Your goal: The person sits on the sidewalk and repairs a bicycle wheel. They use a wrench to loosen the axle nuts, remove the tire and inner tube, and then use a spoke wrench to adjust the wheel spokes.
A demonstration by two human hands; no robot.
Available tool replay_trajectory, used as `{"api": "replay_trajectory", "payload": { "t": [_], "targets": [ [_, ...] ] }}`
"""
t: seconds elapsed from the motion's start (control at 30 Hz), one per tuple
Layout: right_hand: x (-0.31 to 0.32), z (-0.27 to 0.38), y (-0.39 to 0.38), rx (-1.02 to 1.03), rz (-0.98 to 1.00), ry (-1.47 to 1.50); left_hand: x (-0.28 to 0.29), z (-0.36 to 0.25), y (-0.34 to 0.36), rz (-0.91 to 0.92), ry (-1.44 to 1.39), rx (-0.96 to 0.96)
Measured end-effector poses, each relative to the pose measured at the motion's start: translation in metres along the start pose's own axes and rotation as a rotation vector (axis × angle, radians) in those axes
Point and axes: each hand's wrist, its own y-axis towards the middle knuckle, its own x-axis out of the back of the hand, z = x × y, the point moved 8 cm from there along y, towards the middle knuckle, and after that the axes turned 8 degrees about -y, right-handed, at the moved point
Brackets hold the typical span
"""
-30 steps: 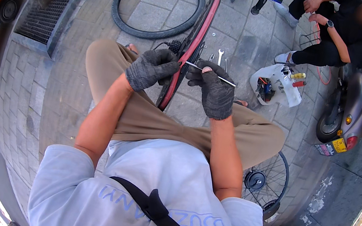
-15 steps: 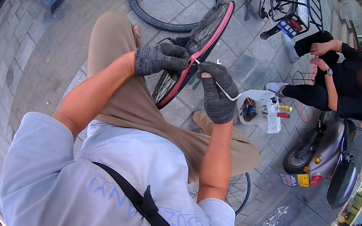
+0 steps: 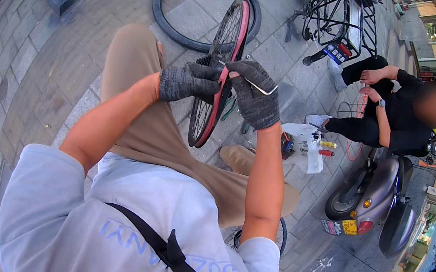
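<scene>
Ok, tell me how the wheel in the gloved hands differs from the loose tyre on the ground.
The wheel stands upright on edge, gripped by the left hand and right hand; the loose tyre lies flat on the paving, untouched. The wheel has spokes and a red band round its rim; the tyre is a bare black ring with an open middle. Both are round bicycle parts of a similar size.

Both forearms bare, reaching forward from the lower edge, elbows bent. Left hand (image 3: 188, 82) in dark knit glove, fingers (image 3: 209, 75) curled shut in a grip, palm turned right. Right hand (image 3: 255, 95) in same kind of glove, slightly higher, fingers closed, wrist bent down. Hands close together, nearly touching.
</scene>
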Motion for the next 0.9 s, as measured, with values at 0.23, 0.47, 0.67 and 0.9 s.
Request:
{"api": "replay_trajectory", "payload": {
  "t": [0.23, 0.47, 0.67, 0.9],
  "targets": [
    [-0.003, -0.014, 0.024, -0.017, 0.077, -0.07, 0.011, 0.005, 0.0, -0.031, 0.012, 0.023],
    [0.011, -0.05, 0.053, -0.078, 0.136, -0.143, 0.012, 0.003, -0.004, -0.083, -0.08, 0.085],
    [0.039, -0.138, 0.089, -0.567, 0.043, 0.184, -0.025, 0.012, -0.024, 0.092, 0.568, 0.01],
    [0.03, -0.163, 0.078, -0.315, -0.092, -0.172, -0.031, 0.002, -0.019, -0.141, 0.461, 0.151]
  ]
}}
